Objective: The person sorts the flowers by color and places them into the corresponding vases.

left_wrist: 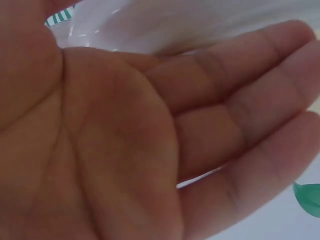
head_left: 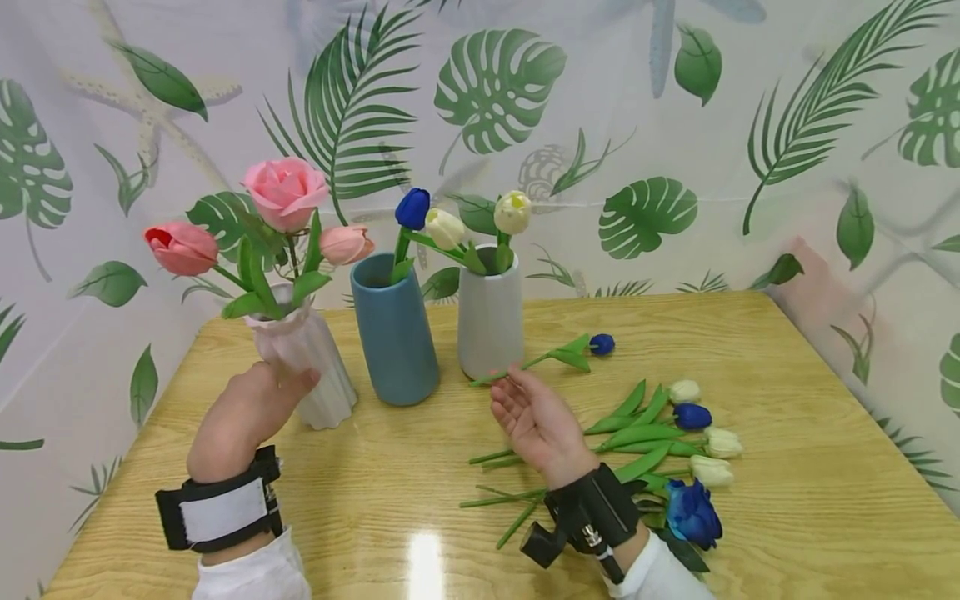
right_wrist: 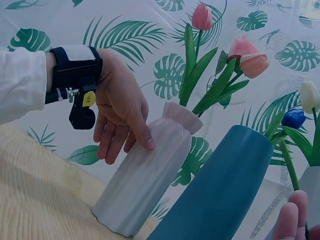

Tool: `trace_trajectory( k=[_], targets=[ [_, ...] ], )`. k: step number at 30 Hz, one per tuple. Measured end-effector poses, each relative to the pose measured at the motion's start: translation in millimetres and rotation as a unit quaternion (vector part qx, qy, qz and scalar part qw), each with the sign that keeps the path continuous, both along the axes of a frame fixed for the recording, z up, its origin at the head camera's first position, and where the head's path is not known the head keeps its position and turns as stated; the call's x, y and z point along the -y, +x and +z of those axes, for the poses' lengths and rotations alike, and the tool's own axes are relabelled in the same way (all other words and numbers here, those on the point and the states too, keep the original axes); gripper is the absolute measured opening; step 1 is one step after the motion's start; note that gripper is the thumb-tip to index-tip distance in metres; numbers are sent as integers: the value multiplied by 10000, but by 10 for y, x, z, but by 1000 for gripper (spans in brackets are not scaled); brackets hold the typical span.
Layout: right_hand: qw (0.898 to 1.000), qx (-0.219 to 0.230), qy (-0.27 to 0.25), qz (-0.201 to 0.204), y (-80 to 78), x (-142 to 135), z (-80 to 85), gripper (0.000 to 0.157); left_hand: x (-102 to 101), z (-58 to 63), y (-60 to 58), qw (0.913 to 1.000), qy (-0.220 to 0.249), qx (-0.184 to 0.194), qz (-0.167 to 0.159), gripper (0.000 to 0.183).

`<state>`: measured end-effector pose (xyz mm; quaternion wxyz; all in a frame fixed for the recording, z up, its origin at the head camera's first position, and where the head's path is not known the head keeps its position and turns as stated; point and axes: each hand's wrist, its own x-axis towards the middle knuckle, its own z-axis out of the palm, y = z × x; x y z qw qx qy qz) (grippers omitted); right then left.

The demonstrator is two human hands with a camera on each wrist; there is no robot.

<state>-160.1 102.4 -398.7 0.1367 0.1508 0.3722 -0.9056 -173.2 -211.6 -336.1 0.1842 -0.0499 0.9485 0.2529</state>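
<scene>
Well, at the far left the left hand (head_left: 251, 408) rests on the ribbed white vase (head_left: 327, 398), thumb against its side and the other fingers straight. That vase stands tilted in view, holding a coral tulip (head_left: 183, 248), a pink rose (head_left: 286, 193) and a pale pink tulip (head_left: 347, 244). Next on the worktop (head_left: 810, 383) comes the blue vase (head_left: 397, 342) with one dark blue tulip (head_left: 412, 208), then the pale grey vase (head_left: 491, 325) with two cream tulips (head_left: 512, 212). In front of that, palm up, the right hand (head_left: 543, 425) pinches the stem of a small blue tulip (head_left: 602, 344), its bloom pointing right. Beyond the right wrist lies a bunch: three white tulips (head_left: 711, 472), another blue tulip (head_left: 692, 415) and a blue rose (head_left: 692, 512).
</scene>
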Motion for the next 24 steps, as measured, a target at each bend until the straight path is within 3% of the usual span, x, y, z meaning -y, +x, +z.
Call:
trace_trajectory(
  k=[8, 17, 21, 24],
  targets=[
    [9989, -164, -175, 402, 7, -6, -27, 28, -68, 49, 65, 9988, -64, -260, -398, 81],
    [9996, -64, -211, -150, -1, 35, -47, 19, -138, 83, 90, 9975, -157, -321, -608, 77],
    [9997, -100, 31, -235, -3, 39, -54, 25, -225, 70, 81, 9924, 198, -709, -982, 57],
    [9994, -142, 179, -267, -5, 42, -54, 34, -333, 40, 57, 9880, 545, -962, -1080, 51]
  ],
)
